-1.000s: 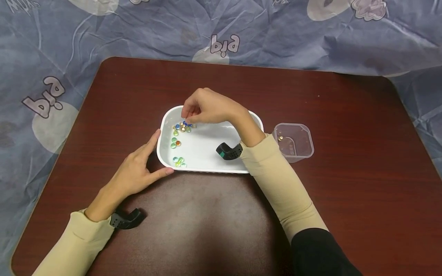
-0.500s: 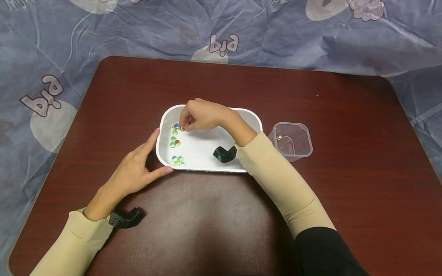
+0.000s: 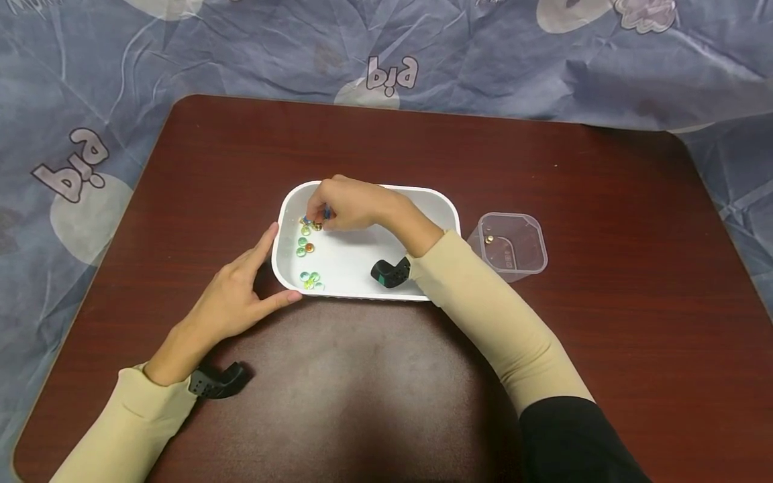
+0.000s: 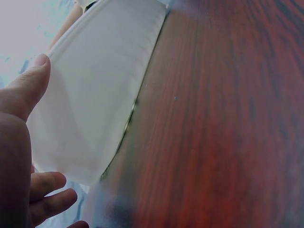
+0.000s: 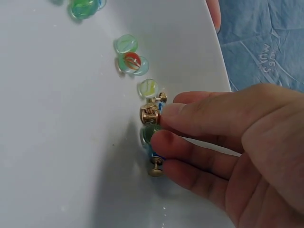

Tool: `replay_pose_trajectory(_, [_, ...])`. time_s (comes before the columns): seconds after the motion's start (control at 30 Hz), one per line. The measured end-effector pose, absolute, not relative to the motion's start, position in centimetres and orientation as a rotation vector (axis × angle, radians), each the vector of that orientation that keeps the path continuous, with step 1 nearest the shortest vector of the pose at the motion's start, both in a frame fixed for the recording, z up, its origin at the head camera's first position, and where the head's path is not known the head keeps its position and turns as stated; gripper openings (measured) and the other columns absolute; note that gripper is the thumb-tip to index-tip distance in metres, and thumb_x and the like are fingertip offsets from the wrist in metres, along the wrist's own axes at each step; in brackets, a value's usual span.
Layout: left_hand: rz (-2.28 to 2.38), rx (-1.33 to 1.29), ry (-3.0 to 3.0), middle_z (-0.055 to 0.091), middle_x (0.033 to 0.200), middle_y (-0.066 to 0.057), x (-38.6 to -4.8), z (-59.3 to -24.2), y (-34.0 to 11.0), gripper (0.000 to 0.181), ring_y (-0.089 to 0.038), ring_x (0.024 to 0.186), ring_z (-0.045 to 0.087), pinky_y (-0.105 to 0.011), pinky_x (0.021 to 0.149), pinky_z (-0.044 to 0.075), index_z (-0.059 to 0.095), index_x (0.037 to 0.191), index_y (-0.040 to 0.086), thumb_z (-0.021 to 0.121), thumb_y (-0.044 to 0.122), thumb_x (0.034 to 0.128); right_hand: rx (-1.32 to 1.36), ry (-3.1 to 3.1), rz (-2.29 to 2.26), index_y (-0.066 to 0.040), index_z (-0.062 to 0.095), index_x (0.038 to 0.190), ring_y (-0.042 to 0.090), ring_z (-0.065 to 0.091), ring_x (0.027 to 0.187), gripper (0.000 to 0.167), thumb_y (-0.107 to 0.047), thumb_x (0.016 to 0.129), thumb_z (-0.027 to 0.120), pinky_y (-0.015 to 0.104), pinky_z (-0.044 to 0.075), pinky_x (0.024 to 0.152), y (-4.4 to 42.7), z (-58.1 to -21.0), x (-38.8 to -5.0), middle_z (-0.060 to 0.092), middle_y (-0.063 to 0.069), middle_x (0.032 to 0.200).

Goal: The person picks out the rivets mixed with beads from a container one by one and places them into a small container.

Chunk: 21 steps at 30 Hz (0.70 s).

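The right hand (image 5: pixel 256 128) partly hides 2 blue objects (image 5: pixel 162 107); the left wrist view's edge crops the left hand (image 4: pixel 16 142); gold bits (image 3: pixel 488 239) inside the clear container (image 3: pixel 525 272) are too small to identify.

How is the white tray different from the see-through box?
The white tray is solid white, but the clear box is see-through.
The tray is bigger and long; the box is smaller and closer to square.
The tray holds lots of marbles in different colours, while the box shows only a little gold-coloured bit.
Both sit on the brown table with small things inside.
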<state>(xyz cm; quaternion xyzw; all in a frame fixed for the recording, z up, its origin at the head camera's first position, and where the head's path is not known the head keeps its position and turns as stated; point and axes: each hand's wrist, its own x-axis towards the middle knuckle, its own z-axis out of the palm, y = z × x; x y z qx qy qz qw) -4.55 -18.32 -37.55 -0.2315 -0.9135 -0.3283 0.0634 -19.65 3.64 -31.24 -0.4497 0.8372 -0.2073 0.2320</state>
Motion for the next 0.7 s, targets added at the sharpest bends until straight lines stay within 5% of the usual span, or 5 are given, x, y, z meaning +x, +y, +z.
replay_pose_trajectory(0.7, [-0.980, -0.681, -2.784, 0.045, 0.147, -0.024, -4.6, -37.5, -18.3, 0.101, -0.039, 0.129, 0.050, -0.057, 0.100, 0.041, 0.021, 0.159, 0.012, 0.077, 0.049, 0.0837, -1.267, 2.345, -0.457, -0.005, 0.072, 0.086, 0.012, 0.053, 0.077, 0.008, 0.001, 0.081, 0.072, 0.022, 0.043, 0.073, 2.5, -32.3, -19.1, 0.062, 0.002, 0.081])
